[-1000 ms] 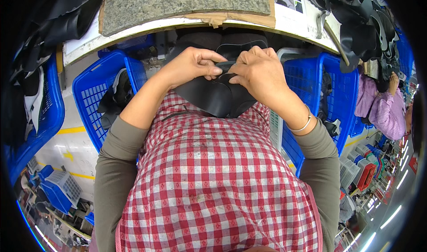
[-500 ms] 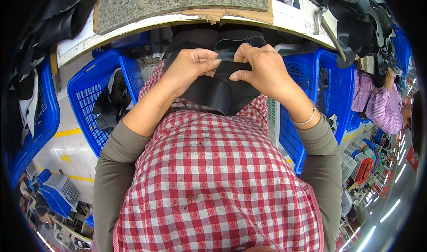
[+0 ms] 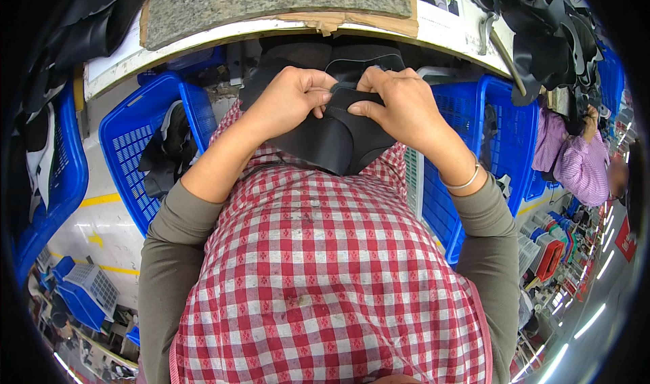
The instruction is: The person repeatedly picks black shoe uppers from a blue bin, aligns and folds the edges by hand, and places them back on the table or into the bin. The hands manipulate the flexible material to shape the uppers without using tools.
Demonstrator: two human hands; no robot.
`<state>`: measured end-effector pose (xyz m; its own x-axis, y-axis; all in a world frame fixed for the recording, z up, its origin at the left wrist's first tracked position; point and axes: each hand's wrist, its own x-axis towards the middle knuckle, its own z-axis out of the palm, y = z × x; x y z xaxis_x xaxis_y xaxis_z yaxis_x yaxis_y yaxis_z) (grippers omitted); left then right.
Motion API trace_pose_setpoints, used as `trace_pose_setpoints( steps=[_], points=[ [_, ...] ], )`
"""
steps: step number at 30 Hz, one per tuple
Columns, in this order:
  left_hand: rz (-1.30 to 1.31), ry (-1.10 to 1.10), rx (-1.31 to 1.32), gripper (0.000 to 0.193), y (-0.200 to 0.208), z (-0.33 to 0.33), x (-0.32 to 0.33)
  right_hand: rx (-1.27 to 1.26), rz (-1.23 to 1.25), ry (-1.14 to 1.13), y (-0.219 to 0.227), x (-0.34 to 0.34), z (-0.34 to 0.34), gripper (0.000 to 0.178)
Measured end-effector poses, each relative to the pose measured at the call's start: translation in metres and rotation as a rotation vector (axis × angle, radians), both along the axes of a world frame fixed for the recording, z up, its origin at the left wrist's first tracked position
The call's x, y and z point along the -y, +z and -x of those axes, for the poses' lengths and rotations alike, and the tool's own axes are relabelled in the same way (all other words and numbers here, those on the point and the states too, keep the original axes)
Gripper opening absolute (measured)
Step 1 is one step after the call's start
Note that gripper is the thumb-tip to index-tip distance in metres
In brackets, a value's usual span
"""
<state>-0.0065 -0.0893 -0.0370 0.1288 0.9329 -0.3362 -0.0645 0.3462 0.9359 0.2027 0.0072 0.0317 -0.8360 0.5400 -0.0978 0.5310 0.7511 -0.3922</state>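
Observation:
A black leather shoe upper piece (image 3: 321,143) lies across my lap, over the red-and-white checked apron (image 3: 311,248). My left hand (image 3: 298,99) pinches its upper edge, thumb and fingers closed on the leather. Just to the right, my right hand (image 3: 399,99) grips the same piece, thumb on the near face and fingers curled over the far edge. Between the two hands the leather edge is folded up, and a seam line runs across it. Part of the piece is hidden beneath the hands.
Ahead stands a white-edged workbench (image 3: 447,45) bearing a speckled stone slab (image 3: 277,8). Blue crates (image 3: 132,154) with black pieces stand at my left, and another blue crate (image 3: 504,126) at my right. Dark leather pieces (image 3: 542,38) hang over the bench's right end. A person (image 3: 582,160) sits farther right.
The leather edge between my hands is now folded up more. My left hand has shifted slightly, its fingers curling further under the edge; my right hand has barely moved.

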Motion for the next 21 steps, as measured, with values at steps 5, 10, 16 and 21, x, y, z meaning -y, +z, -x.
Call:
trace_pose_setpoints(
  steps=[5, 10, 16, 21],
  points=[
    [-0.02, -0.024, -0.057, 0.024, 0.006, -0.002, 0.0, 0.004, 0.015, -0.009, -0.001, -0.001, -0.003, 0.036],
    [-0.04, -0.021, -0.147, 0.025, 0.009, -0.004, 0.001, -0.002, 0.021, -0.008, 0.0, -0.002, -0.002, 0.035],
    [-0.065, -0.01, -0.035, 0.026, 0.004, 0.003, 0.005, 0.063, 0.073, -0.021, -0.004, -0.005, 0.001, 0.036],
    [-0.008, -0.01, 0.106, 0.015, -0.005, -0.001, 0.008, 0.025, 0.004, -0.024, -0.006, -0.001, 0.01, 0.037]
  ],
)
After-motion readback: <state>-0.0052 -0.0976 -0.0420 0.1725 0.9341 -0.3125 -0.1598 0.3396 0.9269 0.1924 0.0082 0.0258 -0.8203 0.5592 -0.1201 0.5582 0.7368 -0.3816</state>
